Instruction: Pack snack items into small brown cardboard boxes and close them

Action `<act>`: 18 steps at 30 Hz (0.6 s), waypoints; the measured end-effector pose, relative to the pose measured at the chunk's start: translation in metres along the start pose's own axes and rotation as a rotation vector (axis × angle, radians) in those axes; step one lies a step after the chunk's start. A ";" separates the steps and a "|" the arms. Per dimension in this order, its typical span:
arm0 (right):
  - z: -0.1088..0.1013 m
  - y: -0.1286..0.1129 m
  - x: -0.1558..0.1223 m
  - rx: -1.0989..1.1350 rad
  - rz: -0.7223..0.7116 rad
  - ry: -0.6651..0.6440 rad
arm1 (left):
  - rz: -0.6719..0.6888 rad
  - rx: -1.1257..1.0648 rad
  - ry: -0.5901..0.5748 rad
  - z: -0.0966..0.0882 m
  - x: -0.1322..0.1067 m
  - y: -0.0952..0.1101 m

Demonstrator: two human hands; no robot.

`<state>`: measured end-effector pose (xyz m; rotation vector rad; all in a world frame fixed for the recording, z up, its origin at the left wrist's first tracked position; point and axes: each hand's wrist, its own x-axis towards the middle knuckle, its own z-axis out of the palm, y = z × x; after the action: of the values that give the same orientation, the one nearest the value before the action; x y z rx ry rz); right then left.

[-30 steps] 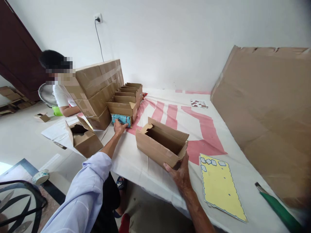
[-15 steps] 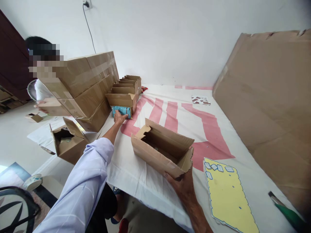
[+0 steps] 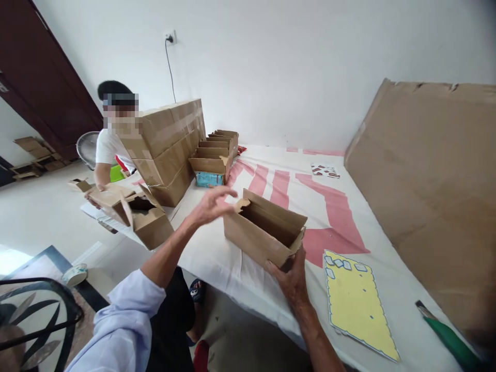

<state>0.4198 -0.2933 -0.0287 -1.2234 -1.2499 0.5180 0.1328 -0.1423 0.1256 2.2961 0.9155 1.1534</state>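
An open-topped cardboard box (image 3: 251, 235) stands on the cloth-covered table in front of me. My right hand (image 3: 291, 278) grips its near right corner, thumb on the front side. My left hand (image 3: 213, 205) is in the air by the box's left end, fingers apart and nothing in them; whether it touches the rim I cannot tell. Beyond it, a blue packet (image 3: 209, 179) lies against the front of a row of several open cardboard boxes (image 3: 211, 164). The inside of the box I hold is dark.
Taped, stacked cartons (image 3: 170, 155) form a wall on the left. Behind it a person in a white shirt (image 3: 108, 150) handles a box near another open carton (image 3: 151, 227). A yellow card (image 3: 358, 305) and a green-handled brush (image 3: 445, 330) lie right, beside a large cardboard panel (image 3: 430, 181).
My left hand has let go of the blue packet and come back toward the box. My right hand still holds the box's corner. The view has turned a little left.
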 end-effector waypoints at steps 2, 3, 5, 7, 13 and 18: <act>0.001 0.002 0.000 0.014 -0.016 -0.010 | 0.188 0.187 -0.303 0.016 -0.017 0.034; 0.002 0.004 0.000 0.021 -0.023 -0.016 | 0.234 0.322 -0.370 0.025 -0.023 0.044; 0.003 0.009 0.000 0.006 -0.041 -0.019 | 0.271 0.558 -0.406 0.038 -0.027 0.051; 0.003 0.015 -0.001 -0.054 -0.068 -0.005 | 0.261 0.700 -0.374 0.038 -0.023 0.044; 0.001 0.028 0.000 -0.207 -0.122 0.020 | -0.104 0.926 -0.351 -0.029 0.022 -0.010; 0.001 0.029 0.001 -0.234 -0.140 0.003 | -0.321 1.005 -0.298 -0.073 0.064 -0.048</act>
<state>0.4276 -0.2822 -0.0543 -1.3181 -1.4114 0.2726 0.0839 -0.0586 0.1730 2.7362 1.9420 0.1623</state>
